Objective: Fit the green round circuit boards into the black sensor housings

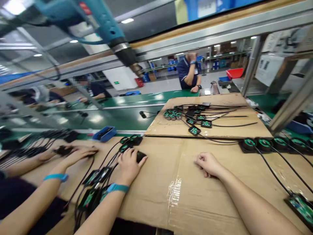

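My left hand (128,166), with a blue strap at the wrist, curls over a black plastic housing (141,157), which is mostly hidden under the fingers. Just behind it lie black housings with green round circuit boards (125,148). Beside that wrist are cabled black boxes with exposed green boards (88,197). On the cardboard to the right, my right hand (207,164) is closed with thumb and fingertips together; whatever they pinch, if anything, is too small to make out. A row of round-board housings (264,143) with black cables stands beyond it.
A co-worker's hands (79,155) handle dark parts at the left. A teal power drill (105,29) hangs overhead. On a raised cardboard sheet (156,125) lie several cabled boards (206,123). A blue bin (104,133) sits at the back left. Other people are across the green line.
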A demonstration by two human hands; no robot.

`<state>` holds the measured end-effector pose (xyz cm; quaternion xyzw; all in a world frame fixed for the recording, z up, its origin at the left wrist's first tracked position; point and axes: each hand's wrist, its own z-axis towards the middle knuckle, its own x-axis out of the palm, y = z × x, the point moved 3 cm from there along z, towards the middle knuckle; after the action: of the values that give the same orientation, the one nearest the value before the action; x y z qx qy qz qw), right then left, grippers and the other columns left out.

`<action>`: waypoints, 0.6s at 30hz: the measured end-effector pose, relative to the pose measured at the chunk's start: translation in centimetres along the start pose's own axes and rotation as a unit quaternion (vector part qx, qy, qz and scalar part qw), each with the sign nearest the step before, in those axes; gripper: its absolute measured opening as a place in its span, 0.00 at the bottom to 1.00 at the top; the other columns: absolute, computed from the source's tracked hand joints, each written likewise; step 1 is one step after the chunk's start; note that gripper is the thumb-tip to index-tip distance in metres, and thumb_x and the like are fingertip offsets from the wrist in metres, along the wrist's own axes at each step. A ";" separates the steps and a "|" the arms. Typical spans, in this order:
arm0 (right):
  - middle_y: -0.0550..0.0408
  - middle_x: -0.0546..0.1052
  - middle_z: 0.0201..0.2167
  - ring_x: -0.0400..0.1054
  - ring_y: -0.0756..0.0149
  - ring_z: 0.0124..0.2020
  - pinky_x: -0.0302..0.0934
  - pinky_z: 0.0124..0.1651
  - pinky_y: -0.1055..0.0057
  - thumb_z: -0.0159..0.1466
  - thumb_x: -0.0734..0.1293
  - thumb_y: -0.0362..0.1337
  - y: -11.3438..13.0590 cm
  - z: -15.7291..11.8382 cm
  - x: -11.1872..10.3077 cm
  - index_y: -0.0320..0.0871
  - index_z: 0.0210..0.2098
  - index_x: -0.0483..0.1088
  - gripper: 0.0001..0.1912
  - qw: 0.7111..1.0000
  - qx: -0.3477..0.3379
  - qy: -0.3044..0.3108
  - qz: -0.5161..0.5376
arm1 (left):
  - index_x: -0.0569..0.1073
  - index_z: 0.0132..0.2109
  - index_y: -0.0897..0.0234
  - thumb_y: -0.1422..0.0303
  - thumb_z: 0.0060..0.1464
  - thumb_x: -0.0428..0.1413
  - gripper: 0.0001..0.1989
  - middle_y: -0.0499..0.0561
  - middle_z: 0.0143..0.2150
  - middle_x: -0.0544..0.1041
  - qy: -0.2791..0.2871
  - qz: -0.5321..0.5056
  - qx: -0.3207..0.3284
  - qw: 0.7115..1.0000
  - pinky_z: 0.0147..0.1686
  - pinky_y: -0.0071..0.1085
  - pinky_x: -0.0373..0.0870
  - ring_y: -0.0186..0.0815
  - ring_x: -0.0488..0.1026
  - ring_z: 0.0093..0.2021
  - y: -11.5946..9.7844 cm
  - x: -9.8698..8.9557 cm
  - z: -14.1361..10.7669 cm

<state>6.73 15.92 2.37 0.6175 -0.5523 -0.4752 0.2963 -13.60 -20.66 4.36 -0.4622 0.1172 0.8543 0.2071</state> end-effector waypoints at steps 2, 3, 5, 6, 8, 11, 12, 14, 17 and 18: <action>0.63 0.72 0.19 0.64 0.74 0.10 0.47 0.10 0.82 0.66 0.67 0.43 0.0 0.0 0.1 0.43 0.32 0.66 0.11 1.000 0.003 -0.001 0.019 | 0.72 0.56 0.70 0.52 0.61 0.52 0.27 0.70 0.62 0.70 -0.011 0.025 0.011 1.000 0.68 0.57 0.46 0.57 0.61 0.67 0.8 0.4 0.3; 0.63 0.72 0.19 0.65 0.74 0.10 0.47 0.10 0.82 0.65 0.67 0.42 0.0 0.0 0.1 0.43 0.32 0.66 0.11 1.000 0.003 -0.002 0.028 | 0.72 0.56 0.70 0.52 0.62 0.51 0.26 0.70 0.63 0.69 -0.013 0.040 0.016 0.999 0.68 0.57 0.47 0.57 0.61 0.67 1.1 0.4 0.5; 0.63 0.72 0.18 0.65 0.73 0.10 0.48 0.10 0.83 0.65 0.68 0.41 0.1 0.0 0.2 0.43 0.31 0.66 0.10 0.999 0.003 -0.002 0.044 | 0.72 0.56 0.70 0.52 0.64 0.48 0.26 0.71 0.65 0.67 -0.014 0.073 0.009 0.997 0.68 0.57 0.49 0.57 0.61 0.68 1.1 0.2 1.0; 0.63 0.72 0.17 0.65 0.73 0.10 0.49 0.10 0.82 0.64 0.68 0.41 0.1 0.1 0.2 0.43 0.31 0.66 0.10 0.999 0.004 0.001 0.050 | 0.72 0.56 0.71 0.52 0.64 0.47 0.27 0.72 0.65 0.66 -0.010 0.092 -0.001 0.996 0.67 0.57 0.50 0.58 0.61 0.68 0.9 0.0 1.3; 0.63 0.71 0.16 0.64 0.72 0.09 0.49 0.10 0.82 0.65 0.68 0.40 0.3 0.1 0.1 0.43 0.30 0.66 0.10 0.998 0.008 0.008 0.059 | 0.72 0.57 0.72 0.53 0.65 0.44 0.28 0.74 0.67 0.64 0.009 0.128 -0.014 0.992 0.66 0.60 0.51 0.60 0.59 0.68 -0.1 -0.5 2.2; 0.64 0.70 0.16 0.63 0.72 0.09 0.50 0.10 0.81 0.66 0.67 0.39 0.6 -0.1 0.1 0.43 0.30 0.65 0.10 0.998 0.015 0.015 0.067 | 0.67 0.64 0.73 0.56 0.65 0.43 0.30 0.73 0.72 0.57 0.042 0.165 0.029 0.985 0.67 0.62 0.51 0.60 0.55 0.71 -2.3 -0.5 4.1; 0.64 0.71 0.17 0.63 0.72 0.09 0.50 0.10 0.81 0.66 0.67 0.39 0.7 -0.1 0.1 0.43 0.30 0.65 0.10 0.997 0.015 0.016 0.070 | 0.65 0.66 0.72 0.58 0.65 0.43 0.30 0.72 0.73 0.55 0.058 0.173 0.053 0.982 0.67 0.62 0.50 0.60 0.54 0.72 -2.8 -0.2 5.0; 0.63 0.72 0.19 0.64 0.73 0.10 0.51 0.10 0.82 0.66 0.67 0.38 0.9 -0.4 0.1 0.43 0.31 0.65 0.10 0.997 0.014 0.021 0.074 | 0.65 0.68 0.71 0.62 0.63 0.43 0.30 0.69 0.74 0.55 0.112 0.192 0.080 0.972 0.65 0.64 0.53 0.60 0.53 0.72 -3.0 0.6 6.7; 0.63 0.72 0.20 0.65 0.73 0.10 0.52 0.11 0.82 0.67 0.66 0.37 1.3 -0.5 0.2 0.42 0.30 0.64 0.10 0.996 0.007 0.037 0.082 | 0.72 0.61 0.74 0.67 0.61 0.44 0.27 0.72 0.68 0.64 0.227 0.218 0.048 0.948 0.57 0.61 0.65 0.62 0.57 0.69 -1.1 1.6 8.7; 0.63 0.71 0.20 0.65 0.74 0.10 0.52 0.11 0.82 0.66 0.66 0.37 1.3 -0.5 0.2 0.42 0.30 0.64 0.10 0.995 0.006 0.041 0.085 | 0.75 0.57 0.75 0.69 0.60 0.44 0.25 0.73 0.65 0.67 0.253 0.220 0.027 0.942 0.55 0.58 0.68 0.62 0.59 0.68 -0.3 1.7 9.0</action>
<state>6.60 15.40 3.69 0.5892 -0.5932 -0.4188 0.3543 -20.96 -16.45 7.86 -0.6199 0.2874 0.7300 -0.0101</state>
